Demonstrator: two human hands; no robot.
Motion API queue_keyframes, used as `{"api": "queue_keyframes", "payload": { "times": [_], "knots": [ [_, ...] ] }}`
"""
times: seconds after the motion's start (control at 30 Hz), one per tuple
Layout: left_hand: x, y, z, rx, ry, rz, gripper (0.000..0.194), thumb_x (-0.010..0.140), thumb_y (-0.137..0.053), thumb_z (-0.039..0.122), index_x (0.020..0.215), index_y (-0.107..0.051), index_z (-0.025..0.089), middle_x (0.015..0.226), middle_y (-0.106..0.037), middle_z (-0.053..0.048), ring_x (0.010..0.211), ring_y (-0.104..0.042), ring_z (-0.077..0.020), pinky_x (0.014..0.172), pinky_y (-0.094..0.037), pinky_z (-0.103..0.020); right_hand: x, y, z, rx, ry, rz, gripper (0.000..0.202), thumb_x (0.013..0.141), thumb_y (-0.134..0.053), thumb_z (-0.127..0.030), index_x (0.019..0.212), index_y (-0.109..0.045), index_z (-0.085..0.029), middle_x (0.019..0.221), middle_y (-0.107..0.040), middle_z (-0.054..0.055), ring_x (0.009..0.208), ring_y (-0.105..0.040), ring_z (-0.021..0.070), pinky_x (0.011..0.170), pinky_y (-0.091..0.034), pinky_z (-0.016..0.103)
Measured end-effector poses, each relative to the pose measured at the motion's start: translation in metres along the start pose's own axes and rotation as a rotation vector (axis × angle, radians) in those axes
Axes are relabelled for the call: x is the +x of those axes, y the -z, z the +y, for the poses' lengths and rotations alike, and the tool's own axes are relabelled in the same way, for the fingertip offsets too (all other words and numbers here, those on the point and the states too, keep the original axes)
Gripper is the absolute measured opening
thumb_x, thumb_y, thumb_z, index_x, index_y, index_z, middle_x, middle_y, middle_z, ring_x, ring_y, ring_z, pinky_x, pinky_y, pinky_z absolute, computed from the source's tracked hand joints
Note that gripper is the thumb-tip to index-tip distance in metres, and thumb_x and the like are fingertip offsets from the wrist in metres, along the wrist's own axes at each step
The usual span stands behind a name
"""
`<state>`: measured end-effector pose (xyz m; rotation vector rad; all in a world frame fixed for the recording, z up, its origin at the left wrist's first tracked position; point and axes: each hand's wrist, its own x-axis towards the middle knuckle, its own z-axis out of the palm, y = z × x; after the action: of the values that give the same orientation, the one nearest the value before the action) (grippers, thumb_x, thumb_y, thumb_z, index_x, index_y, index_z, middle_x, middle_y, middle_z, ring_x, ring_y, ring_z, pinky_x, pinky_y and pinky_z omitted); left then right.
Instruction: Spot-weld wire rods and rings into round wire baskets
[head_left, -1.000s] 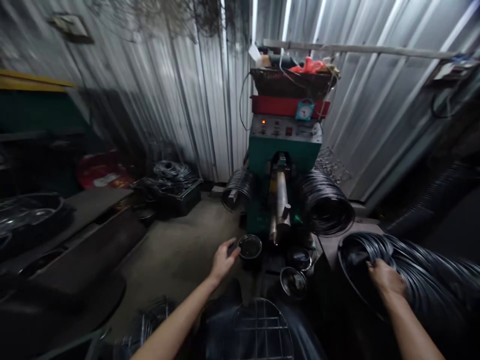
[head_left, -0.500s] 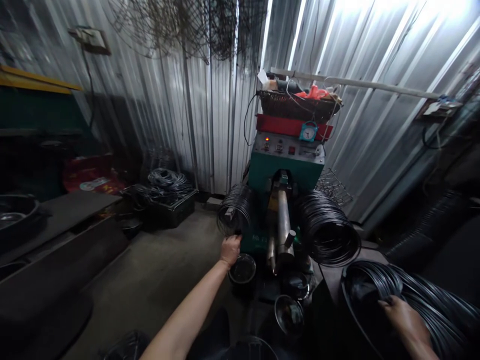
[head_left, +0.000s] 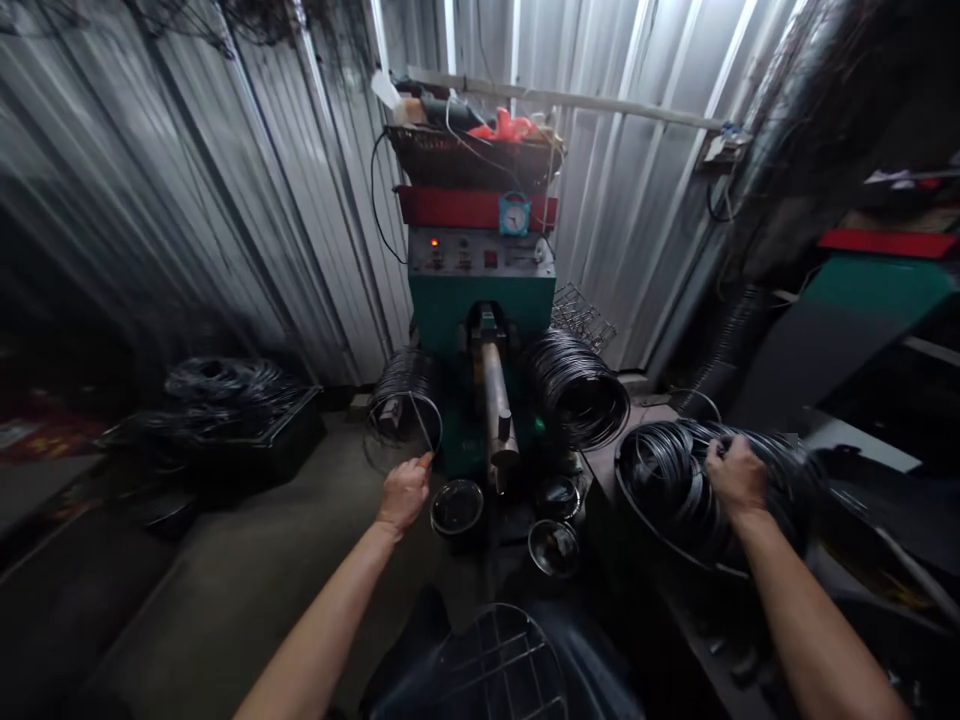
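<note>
My left hand (head_left: 405, 494) is closed near the lower edge of the left hanging bundle of wire rings (head_left: 406, 390); a thin ring or rod runs down to its fingers, and I cannot make out exactly what they grip. Over the pile of dark wire rings (head_left: 667, 465) at the right, my right hand (head_left: 736, 474) is closed, its fingertips against the wire. Between the hands stands a green machine (head_left: 450, 300) with a metal arm (head_left: 496, 395). A round wire grid (head_left: 517, 650) lies on my lap.
Another bundle of rings (head_left: 581, 395) hangs right of the metal arm. Round dark containers (head_left: 457, 507) stand below the machine. A bin of wire (head_left: 232, 400) is at the left, a second green machine (head_left: 877, 290) at the right.
The view has turned right. My left hand has moved slightly below and beside the left bundle, and a thin ring now stands out there. My right hand has shifted up over the ring pile.
</note>
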<state>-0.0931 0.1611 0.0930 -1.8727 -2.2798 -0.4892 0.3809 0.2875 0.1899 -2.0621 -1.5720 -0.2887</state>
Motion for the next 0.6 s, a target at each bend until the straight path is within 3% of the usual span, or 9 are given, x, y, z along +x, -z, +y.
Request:
{"api": "queue_keyframes", "payload": {
  "times": [0.1,0.17,0.3,0.4,0.5,0.57,0.6],
  "knots": [
    [0.001,0.014,0.009,0.045,-0.004,0.025,0.042,0.083,-0.038,0.009,0.121,-0.055,0.015,0.110,-0.061,-0.013,0.103,-0.055,-0.0243,0.086,-0.044,-0.034,-0.017,0.015,0.004,0.053,0.094,0.117,0.036,0.083,-0.037,-0.030,0.106,-0.056,-0.009,0.084,-0.065,0.017,0.069,-0.061,0.0261,0.062,-0.044,0.035],
    [0.002,0.019,0.012,0.057,0.005,-0.013,0.040,0.084,-0.038,0.011,0.119,-0.056,0.016,0.104,-0.062,-0.012,0.098,-0.056,-0.0241,0.081,-0.045,-0.033,-0.033,0.019,0.007,0.093,0.170,0.174,0.038,0.082,-0.034,-0.032,0.103,-0.057,-0.011,0.088,-0.065,0.018,0.073,-0.061,0.0279,0.064,-0.045,0.036],
    [0.009,0.022,0.013,0.034,0.020,-0.056,0.035,0.084,-0.039,0.011,0.109,-0.061,0.017,0.086,-0.066,-0.008,0.081,-0.061,-0.0180,0.071,-0.046,-0.026,-0.061,0.019,0.019,0.201,0.276,0.213,0.042,0.083,-0.029,-0.038,0.097,-0.058,-0.012,0.090,-0.066,0.019,0.079,-0.062,0.0307,0.068,-0.046,0.038],
    [0.013,0.026,0.009,0.017,0.041,-0.015,0.036,0.081,-0.041,0.009,0.111,-0.060,0.016,0.088,-0.067,-0.007,0.080,-0.062,-0.0163,0.072,-0.047,-0.024,-0.073,0.018,0.030,0.278,0.305,0.220,0.042,0.084,-0.029,-0.042,0.095,-0.058,-0.014,0.091,-0.065,0.018,0.079,-0.062,0.0301,0.069,-0.047,0.039],
    [0.012,0.046,-0.001,0.003,0.081,0.029,0.039,0.082,-0.039,0.010,0.116,-0.057,0.011,0.097,-0.066,-0.011,0.088,-0.062,-0.0186,0.079,-0.047,-0.027,-0.081,0.025,0.034,0.354,0.231,0.150,0.047,0.083,-0.030,-0.050,0.092,-0.059,-0.015,0.088,-0.065,0.017,0.076,-0.061,0.0285,0.068,-0.047,0.039],
    [0.007,0.070,-0.012,-0.009,0.157,0.084,0.041,0.084,-0.035,0.012,0.120,-0.053,0.007,0.099,-0.065,-0.015,0.090,-0.062,-0.0217,0.081,-0.046,-0.032,-0.090,0.031,0.029,0.446,0.144,0.045,0.048,0.081,-0.034,-0.054,0.090,-0.060,-0.015,0.084,-0.065,0.015,0.074,-0.060,0.0261,0.067,-0.046,0.037],
    [0.004,0.086,-0.018,-0.042,0.247,0.202,0.041,0.084,-0.036,0.014,0.120,-0.053,0.006,0.098,-0.065,-0.015,0.090,-0.062,-0.0229,0.082,-0.046,-0.034,-0.097,0.033,0.024,0.509,0.104,-0.027,0.047,0.080,-0.037,-0.055,0.090,-0.061,-0.016,0.082,-0.064,0.013,0.072,-0.060,0.0243,0.065,-0.046,0.034]
  ]
}}
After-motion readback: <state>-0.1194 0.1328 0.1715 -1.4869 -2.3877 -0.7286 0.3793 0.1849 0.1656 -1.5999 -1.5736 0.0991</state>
